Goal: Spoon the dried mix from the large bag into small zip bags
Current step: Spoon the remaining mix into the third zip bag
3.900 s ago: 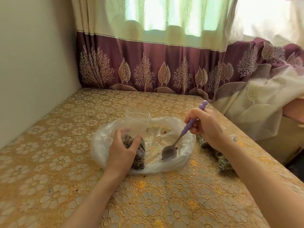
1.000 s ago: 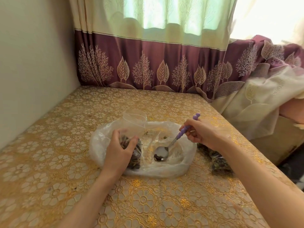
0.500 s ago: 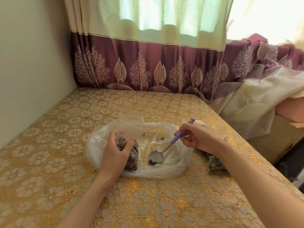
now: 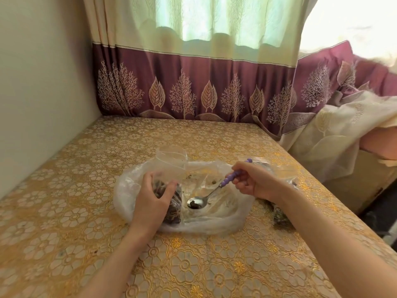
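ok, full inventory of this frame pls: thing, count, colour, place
large bag: 1, clear/whitish plastic, spread open mid-table, nearly empty
small zip bag: 1, clear, filled with dark mix, inside the large bag at its left, mouth standing open
spoon: 1, metal bowl and purple handle, bowl holds a little dark mix, low in the large bag
filled bags: count unclear, clear with dark mix, on table behind right forearm
table: 1, gold floral cloth
curtain: cream over maroon with tree print, behind table
left hand: grips the small zip bag
right hand: holds the spoon handle
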A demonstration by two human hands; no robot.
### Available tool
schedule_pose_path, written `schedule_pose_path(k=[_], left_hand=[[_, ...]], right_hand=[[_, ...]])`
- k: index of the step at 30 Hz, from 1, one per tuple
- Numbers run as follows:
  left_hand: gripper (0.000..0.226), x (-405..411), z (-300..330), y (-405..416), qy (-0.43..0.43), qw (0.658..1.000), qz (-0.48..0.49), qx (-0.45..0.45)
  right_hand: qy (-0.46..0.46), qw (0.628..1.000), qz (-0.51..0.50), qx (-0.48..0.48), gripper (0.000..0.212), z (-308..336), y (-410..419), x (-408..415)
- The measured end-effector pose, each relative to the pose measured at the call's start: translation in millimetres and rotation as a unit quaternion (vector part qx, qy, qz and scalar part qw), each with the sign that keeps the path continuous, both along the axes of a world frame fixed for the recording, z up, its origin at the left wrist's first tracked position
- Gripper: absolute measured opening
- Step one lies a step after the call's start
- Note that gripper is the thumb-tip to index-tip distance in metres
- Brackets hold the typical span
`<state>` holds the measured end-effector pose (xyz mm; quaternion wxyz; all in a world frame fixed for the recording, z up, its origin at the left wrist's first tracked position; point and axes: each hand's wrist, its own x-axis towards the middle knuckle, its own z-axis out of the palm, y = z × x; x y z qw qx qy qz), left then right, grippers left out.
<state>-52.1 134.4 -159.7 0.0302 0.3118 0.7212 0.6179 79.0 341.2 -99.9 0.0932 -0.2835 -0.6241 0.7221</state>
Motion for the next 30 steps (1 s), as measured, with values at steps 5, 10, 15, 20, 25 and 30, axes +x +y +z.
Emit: schedule_pose_path(k=[5, 10, 15, 20, 25, 30], left_hand=[[0.042, 1, 1, -1, -0.018, 1.0, -0.018, 0.0], [0.056, 3, 4, -2, -0.02, 0.999, -0.027, -0.005], [0.059, 2, 2, -2, -0.016, 0.999, -0.035, -0.004], [0.059, 0, 0, -2, -0.018, 0.999, -0.04, 0.002], [0.055, 0, 1, -1, -0.014, 0.999, -0.036, 0.002], [0.062, -1, -1, 0, -0.012, 0.999, -0.036, 0.004]], right_hand=[[0.046, 0.997, -0.055, 0.004, 0.046, 17, 5, 3], [0.14, 0.981, -0.129, 0.037, 0.034, 53, 4, 0], [0.219, 0.96, -0.16, 0.072, 0.034, 83, -17, -8], [0.227, 0.945, -0.084, 0.221, 0.03, 91, -51, -12], [0.252, 0.927, -0.047, 0.272, 0.021, 88, -68, -11], [0.279, 0.924, -0.105, 0.239, 0.021, 83, -59, -5]])
